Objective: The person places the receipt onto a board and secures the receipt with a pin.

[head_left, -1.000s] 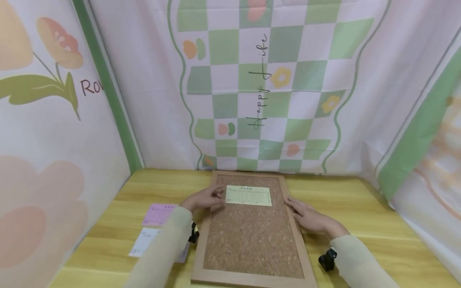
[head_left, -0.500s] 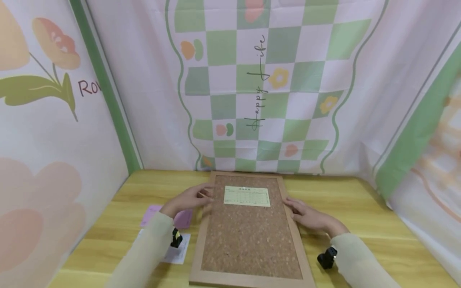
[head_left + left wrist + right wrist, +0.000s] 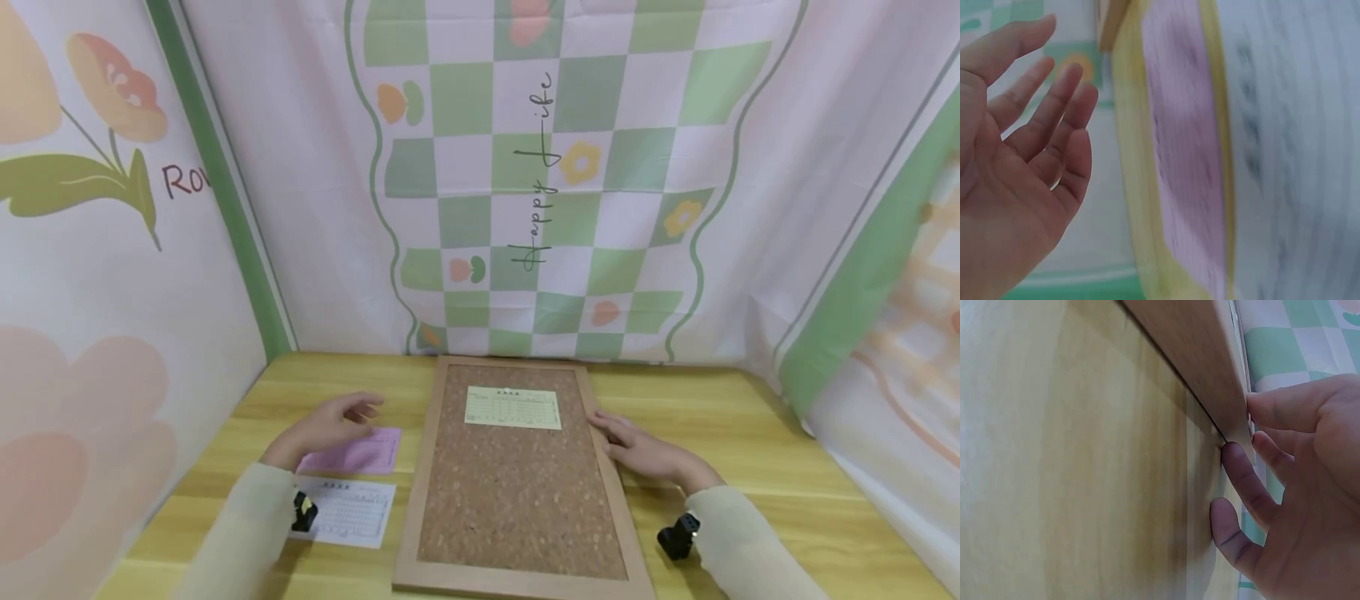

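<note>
A framed cork board (image 3: 517, 492) lies flat on the wooden table, with a pale yellow printed slip (image 3: 513, 408) near its far end. A small white spot, perhaps a pushpin, shows at that slip's top edge. In the head view my left hand (image 3: 333, 425) hovers above a pink printed slip (image 3: 378, 454) left of the board. The left wrist view shows its fingers loosely bent and the palm bare. Fingertips of my right hand (image 3: 648, 450) touch the board's right frame edge (image 3: 1204, 356). A white printed slip (image 3: 352, 512) lies nearer me, partly under the left forearm.
Patterned curtains (image 3: 517, 175) stand behind the table and on both sides. The board's far end reaches close to the back curtain. Wooden tabletop (image 3: 705, 400) shows right of the board. Each wrist wears a small black camera (image 3: 678, 536).
My left hand has left the yellow slip and moved left, off the board, to above the pink slip. My right hand has stayed at the frame's right edge.
</note>
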`<state>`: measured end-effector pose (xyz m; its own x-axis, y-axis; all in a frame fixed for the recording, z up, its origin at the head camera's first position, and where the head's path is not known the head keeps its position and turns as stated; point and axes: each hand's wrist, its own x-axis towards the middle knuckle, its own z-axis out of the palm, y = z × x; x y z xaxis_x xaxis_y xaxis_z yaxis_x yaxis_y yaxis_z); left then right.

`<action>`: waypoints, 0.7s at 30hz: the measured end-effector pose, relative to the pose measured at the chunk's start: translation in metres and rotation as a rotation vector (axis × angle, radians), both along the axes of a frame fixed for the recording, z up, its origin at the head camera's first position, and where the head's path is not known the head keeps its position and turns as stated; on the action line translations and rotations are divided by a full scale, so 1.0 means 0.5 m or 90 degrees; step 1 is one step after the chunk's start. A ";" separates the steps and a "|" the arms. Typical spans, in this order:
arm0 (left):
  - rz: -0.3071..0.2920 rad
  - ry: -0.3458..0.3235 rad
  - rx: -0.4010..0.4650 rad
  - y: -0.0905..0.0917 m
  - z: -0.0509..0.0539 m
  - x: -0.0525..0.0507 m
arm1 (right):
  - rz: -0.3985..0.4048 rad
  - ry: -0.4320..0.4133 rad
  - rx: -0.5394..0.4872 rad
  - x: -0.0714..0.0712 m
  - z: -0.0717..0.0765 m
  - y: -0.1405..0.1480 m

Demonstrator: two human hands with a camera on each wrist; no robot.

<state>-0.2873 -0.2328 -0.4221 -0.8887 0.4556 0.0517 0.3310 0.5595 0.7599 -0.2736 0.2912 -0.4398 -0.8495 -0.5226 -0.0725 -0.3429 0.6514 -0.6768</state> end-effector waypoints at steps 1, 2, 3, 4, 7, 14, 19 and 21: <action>0.013 -0.003 -0.003 -0.012 -0.001 0.004 | -0.004 -0.004 -0.001 0.001 0.000 0.000; 0.023 -0.002 -0.009 -0.024 -0.001 0.009 | -0.006 -0.006 -0.002 0.001 0.000 -0.001; 0.036 -0.005 -0.018 -0.035 -0.002 0.015 | -0.008 -0.009 -0.003 0.002 0.000 -0.001; 0.048 -0.006 -0.025 -0.046 -0.002 0.021 | -0.009 -0.011 -0.004 0.003 0.001 -0.002; 0.076 -0.008 -0.041 -0.075 -0.005 0.039 | -0.011 -0.016 -0.007 0.004 0.002 -0.004; 0.136 -0.018 -0.066 -0.122 -0.026 0.058 | -0.010 -0.012 -0.009 0.004 0.000 -0.002; 0.146 -0.016 -0.072 -0.145 -0.046 0.053 | -0.014 -0.016 -0.013 0.006 0.000 -0.003; 0.150 -0.017 -0.071 -0.148 -0.052 0.051 | -0.017 -0.018 -0.015 0.007 0.000 -0.003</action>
<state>-0.2618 -0.3067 -0.4479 -0.9713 0.2376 -0.0123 0.1623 0.6996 0.6959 -0.2700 0.2896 -0.4396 -0.8611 -0.5014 -0.0847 -0.3061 0.6441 -0.7010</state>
